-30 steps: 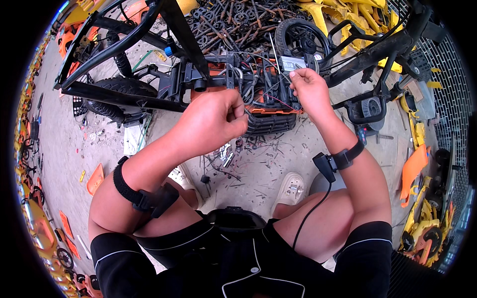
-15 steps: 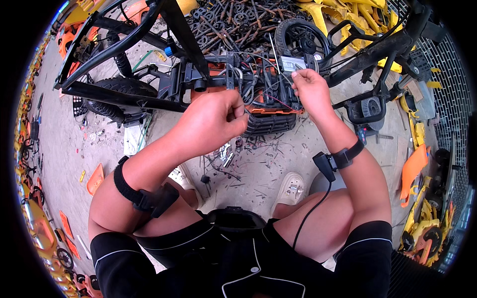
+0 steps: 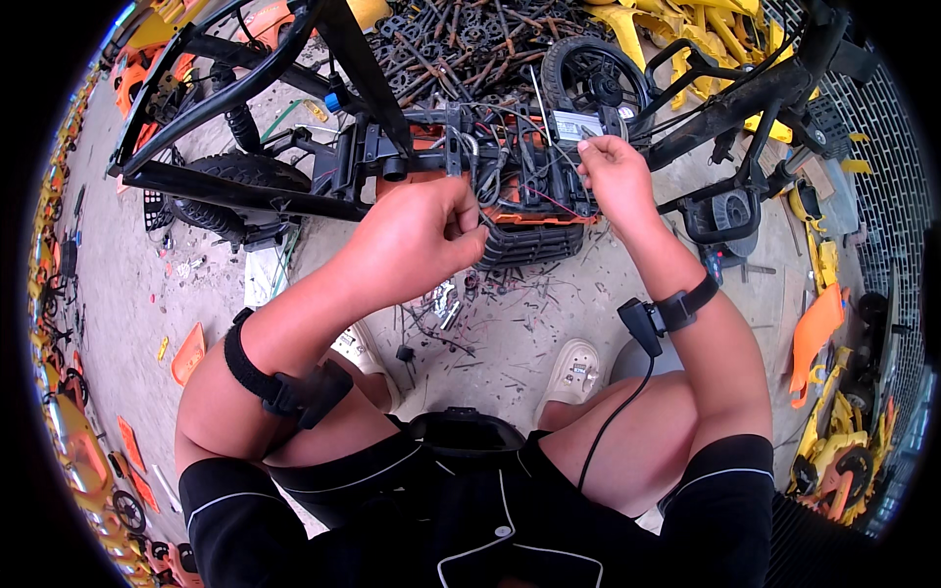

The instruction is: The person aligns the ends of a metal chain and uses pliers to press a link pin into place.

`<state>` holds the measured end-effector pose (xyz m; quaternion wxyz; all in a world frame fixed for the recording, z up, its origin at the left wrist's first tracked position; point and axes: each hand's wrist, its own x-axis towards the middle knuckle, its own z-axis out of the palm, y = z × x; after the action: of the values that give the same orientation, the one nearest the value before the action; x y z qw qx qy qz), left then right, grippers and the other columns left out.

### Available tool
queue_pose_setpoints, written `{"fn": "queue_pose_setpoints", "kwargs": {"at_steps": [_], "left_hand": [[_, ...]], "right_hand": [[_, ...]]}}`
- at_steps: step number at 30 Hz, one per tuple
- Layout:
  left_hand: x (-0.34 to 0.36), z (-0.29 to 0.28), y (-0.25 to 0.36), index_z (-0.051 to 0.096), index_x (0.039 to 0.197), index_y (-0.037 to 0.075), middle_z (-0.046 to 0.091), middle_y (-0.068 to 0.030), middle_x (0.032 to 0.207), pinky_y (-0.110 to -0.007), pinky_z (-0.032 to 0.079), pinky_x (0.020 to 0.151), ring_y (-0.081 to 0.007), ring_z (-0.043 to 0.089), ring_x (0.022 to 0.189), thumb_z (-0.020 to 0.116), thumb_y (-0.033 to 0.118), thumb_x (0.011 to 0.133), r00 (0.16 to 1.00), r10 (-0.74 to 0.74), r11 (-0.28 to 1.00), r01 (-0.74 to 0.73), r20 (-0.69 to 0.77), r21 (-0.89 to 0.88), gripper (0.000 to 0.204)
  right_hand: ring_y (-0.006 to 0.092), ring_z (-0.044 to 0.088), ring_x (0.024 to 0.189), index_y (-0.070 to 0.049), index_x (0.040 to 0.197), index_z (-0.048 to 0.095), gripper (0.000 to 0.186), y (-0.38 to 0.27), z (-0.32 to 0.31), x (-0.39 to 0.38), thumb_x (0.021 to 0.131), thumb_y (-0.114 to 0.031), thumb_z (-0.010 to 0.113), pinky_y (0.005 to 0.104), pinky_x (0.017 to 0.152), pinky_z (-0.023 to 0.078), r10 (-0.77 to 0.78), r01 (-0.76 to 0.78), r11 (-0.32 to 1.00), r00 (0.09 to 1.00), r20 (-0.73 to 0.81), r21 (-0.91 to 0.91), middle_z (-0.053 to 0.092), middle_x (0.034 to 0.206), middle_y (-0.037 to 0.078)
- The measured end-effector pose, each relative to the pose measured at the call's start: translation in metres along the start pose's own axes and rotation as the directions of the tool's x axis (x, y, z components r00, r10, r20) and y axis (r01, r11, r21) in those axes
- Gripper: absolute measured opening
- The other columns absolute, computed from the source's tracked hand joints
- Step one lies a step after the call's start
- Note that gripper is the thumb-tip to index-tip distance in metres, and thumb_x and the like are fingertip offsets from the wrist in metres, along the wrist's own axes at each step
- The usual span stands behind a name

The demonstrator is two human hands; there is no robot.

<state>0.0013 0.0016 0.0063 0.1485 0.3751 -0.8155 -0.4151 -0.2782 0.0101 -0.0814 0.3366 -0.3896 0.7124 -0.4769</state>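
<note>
My left hand is curled closed in front of the black scooter frame, beside tangled cables; whatever its fingers hold is hidden. Just below a silver box-shaped component, my right hand has thumb and forefinger pinched among thin wires; what is between them is too small to make out. An orange panel and a black ribbed block sit low in the frame's middle section.
Rusty metal parts are piled behind the frame, with yellow panels at back right. A treaded wheel lies left. Orange and yellow pieces line both sides. Scraps litter the concrete floor around my feet.
My right hand has moved very slightly to the right. My left hand and the frame look unchanged.
</note>
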Motion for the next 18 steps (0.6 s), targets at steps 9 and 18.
{"fn": "queue_pose_setpoints", "kwargs": {"at_steps": [9, 18], "left_hand": [[-0.0004, 0.0014, -0.0014, 0.061, 0.081, 0.000, 0.064, -0.0137, 0.068, -0.040, 0.050, 0.060, -0.0308, 0.065, 0.064, 0.072, 0.017, 0.085, 1.000, -0.012, 1.000, 0.012, 0.007, -0.014, 0.021], [-0.0010, -0.0005, 0.0022, 0.059, 0.079, 0.000, 0.063, -0.0142, 0.067, -0.042, 0.050, 0.061, -0.0333, 0.065, 0.065, 0.072, 0.018, 0.086, 0.998, 0.008, 0.995, -0.014, 0.060, 0.100, 0.023]], "right_hand": [[0.0091, 0.059, 0.068, 0.002, 0.104, 0.069, 0.021, 0.0031, -0.0002, 0.0026, 0.097, -0.019, 0.067, 0.0252, 0.063, 0.047, -0.021, 0.021, 0.999, 1.000, -0.008, -0.033, 0.067, 0.078, 0.004], [0.0069, 0.054, 0.063, 0.001, 0.103, 0.067, 0.020, 0.0090, -0.0017, 0.0075, 0.098, -0.018, 0.066, 0.0220, 0.059, 0.044, -0.043, 0.043, 0.999, 0.998, -0.053, -0.013, 0.063, 0.076, 0.001]]}}
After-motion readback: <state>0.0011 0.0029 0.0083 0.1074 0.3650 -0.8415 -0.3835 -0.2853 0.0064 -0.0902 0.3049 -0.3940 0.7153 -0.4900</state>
